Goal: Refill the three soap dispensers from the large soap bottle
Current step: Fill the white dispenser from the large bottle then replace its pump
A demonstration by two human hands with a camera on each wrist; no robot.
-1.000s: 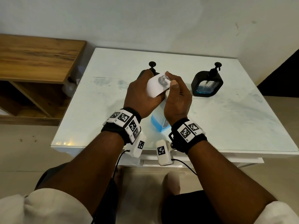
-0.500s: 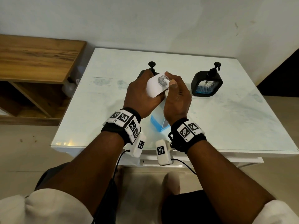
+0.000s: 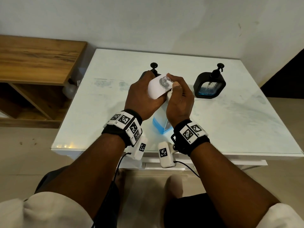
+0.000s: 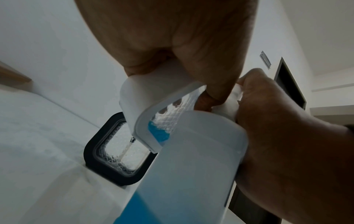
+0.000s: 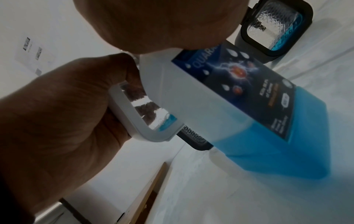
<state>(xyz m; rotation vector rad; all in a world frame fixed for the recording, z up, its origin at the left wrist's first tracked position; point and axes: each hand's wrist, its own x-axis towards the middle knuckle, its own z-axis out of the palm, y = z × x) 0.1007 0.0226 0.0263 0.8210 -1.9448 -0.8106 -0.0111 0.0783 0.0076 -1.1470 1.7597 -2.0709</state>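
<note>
My left hand (image 3: 143,94) grips a white-framed soap dispenser (image 3: 155,89) tilted above the table, its open glass neck facing up. A little blue soap sits in its lower corner (image 4: 159,133). My right hand (image 3: 179,99) holds the white top of the large soap bottle (image 3: 162,127), which leans against the dispenser's neck. The bottle (image 5: 249,121) is translucent, has a dark blue label and blue liquid low down, and its base is on the table. Whether soap is flowing is hidden.
A black dispenser (image 3: 209,86) with some blue soap stands at the right back of the white table (image 3: 230,120). A second black dispenser (image 4: 107,151) stands just behind my left hand, mostly hidden. A wooden shelf (image 3: 36,58) is at the left.
</note>
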